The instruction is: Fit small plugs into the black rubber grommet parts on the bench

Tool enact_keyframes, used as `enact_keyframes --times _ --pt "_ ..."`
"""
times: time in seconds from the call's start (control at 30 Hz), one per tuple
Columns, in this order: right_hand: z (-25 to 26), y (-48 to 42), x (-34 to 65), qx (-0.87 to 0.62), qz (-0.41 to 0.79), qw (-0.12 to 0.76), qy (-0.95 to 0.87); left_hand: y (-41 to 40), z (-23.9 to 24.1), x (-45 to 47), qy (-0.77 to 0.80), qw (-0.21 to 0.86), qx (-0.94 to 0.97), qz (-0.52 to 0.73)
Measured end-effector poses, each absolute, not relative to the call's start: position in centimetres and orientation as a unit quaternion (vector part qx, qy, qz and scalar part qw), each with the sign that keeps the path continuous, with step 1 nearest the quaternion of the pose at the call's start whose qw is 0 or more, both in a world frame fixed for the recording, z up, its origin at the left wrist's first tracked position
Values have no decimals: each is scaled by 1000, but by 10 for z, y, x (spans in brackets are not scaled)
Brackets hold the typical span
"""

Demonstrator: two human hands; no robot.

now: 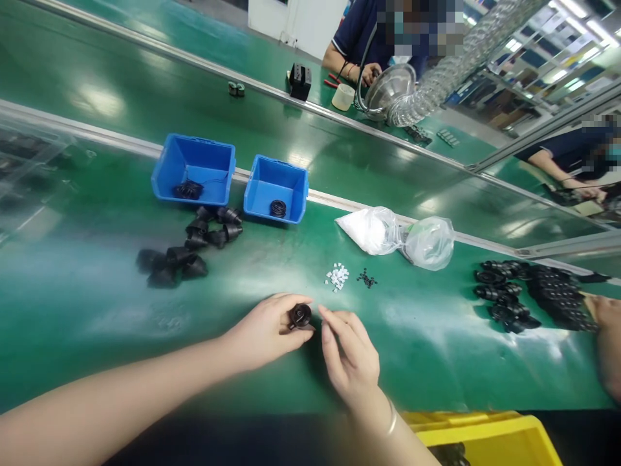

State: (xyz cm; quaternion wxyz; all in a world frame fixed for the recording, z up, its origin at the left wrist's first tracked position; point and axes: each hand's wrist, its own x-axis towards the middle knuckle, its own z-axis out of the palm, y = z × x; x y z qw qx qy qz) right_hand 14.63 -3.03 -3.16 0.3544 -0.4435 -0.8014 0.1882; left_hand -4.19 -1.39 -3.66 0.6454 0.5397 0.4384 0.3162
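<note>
My left hand (266, 330) is closed round a small black round part (301, 315), holding it just above the green table (97, 310). My right hand (352, 359) is close beside it on the right, with thumb and forefinger pinched together near the part; what they pinch is too small to make out. Just beyond my hands lie a small heap of white pieces (337, 276) and a small heap of tiny black pieces (367, 279).
Two blue bins (194, 165) (276, 184) stand at the back, black cone-shaped parts (194, 249) in front of them. Plastic bags (398, 236) lie to the right, more black parts (528, 294) at far right by another person's hand (609, 343). A yellow bin (490, 437) sits near me.
</note>
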Motion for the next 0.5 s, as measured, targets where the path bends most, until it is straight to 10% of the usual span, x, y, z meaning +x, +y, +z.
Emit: enact_keyframes --times 0.5 --pt "-42 -29 144 -350 87 228 -905 -15 -29 -42 425 617 582 316"
